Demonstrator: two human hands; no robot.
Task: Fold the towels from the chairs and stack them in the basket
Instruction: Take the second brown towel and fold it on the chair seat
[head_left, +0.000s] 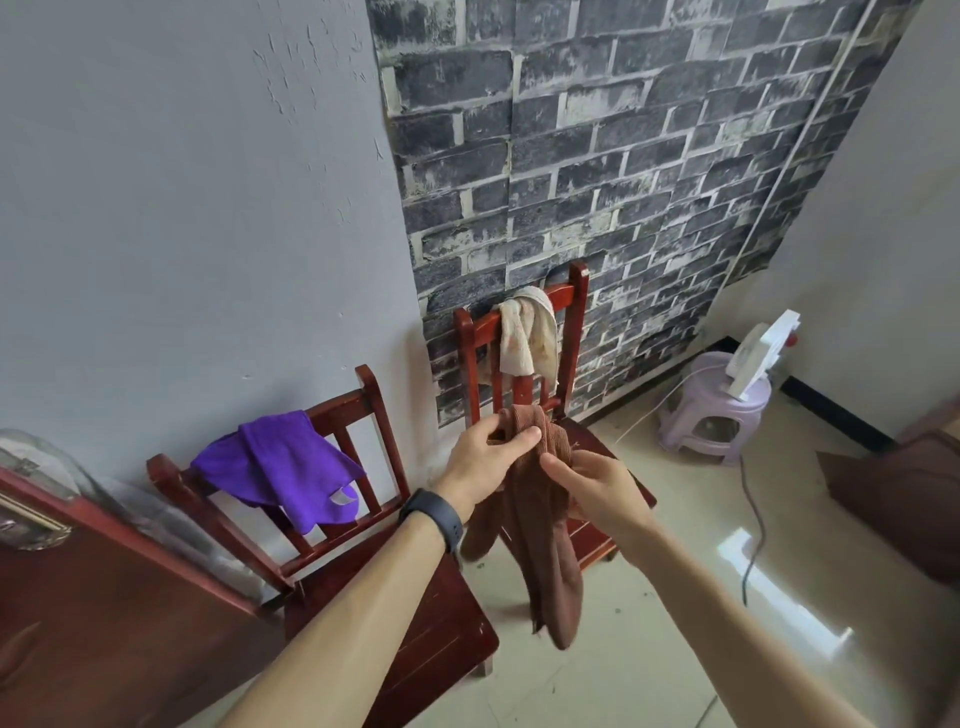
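Now both hands, left hand (485, 457) and right hand (592, 486), pinch the brown towel (540, 551) hanging at lower centre; folding is starting, and next its corners need finding. 2 towels wait on chairs.

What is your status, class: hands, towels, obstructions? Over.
Left hand and right hand both gripping brown towel, hanging unfolded. Purple towel on near chair, cream towel on far chair. Basket not in view.
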